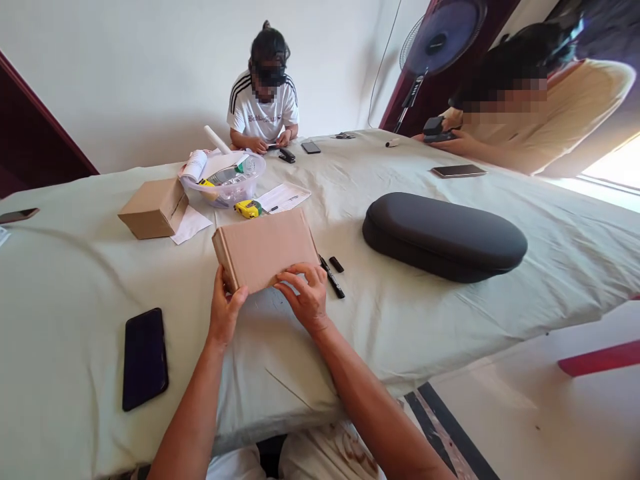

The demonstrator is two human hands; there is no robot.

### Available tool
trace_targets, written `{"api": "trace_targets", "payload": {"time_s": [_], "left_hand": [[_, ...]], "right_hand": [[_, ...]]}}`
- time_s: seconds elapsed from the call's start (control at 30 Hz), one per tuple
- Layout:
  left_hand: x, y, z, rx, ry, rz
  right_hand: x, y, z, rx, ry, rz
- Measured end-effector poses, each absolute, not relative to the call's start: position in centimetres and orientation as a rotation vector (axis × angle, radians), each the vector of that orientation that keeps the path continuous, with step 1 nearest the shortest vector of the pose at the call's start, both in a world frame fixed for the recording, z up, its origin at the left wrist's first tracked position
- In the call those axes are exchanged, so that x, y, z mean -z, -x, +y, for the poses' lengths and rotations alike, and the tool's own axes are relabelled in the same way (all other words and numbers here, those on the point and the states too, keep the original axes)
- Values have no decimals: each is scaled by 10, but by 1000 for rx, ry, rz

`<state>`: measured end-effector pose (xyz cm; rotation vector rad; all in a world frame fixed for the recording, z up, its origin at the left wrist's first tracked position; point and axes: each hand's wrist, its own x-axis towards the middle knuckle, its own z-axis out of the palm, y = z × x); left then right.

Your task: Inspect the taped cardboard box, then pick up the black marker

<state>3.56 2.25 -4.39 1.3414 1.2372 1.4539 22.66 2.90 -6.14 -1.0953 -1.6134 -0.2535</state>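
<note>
A closed brown cardboard box is held tilted over the table in front of me. My left hand grips its left near corner, with the thumb on the near edge. At the near right edge, my right hand has its fingers bent against the box, thumb and fingertips close to the lid seam. The underside of the box is hidden. Just right of my right hand lie an uncapped black marker and its black cap.
A dark phone lies at left, a black hard case at right. Beyond the box are a yellow tape measure, a paper, a filled plastic basket and another cardboard box. Two people sit at the far and right sides.
</note>
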Motion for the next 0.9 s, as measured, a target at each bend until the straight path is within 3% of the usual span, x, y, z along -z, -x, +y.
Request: {"api": "trace_targets", "payload": {"time_s": [0.2,0.4,0.63,0.9], "left_hand": [[46,-4,32,-1384,-1211,1294],[53,6,37,-1400,-877,1315],[51,-10,37,-1525,-984,1218],[68,-11,39,-1537,-1219,1165]], "right_hand": [[67,-249,40,160,1234,-1350],[68,-247,42,-273,1082,-1175],[71,-239,40,-517,1050,-1088],[64,-241,39,-583,1060,-953]]}}
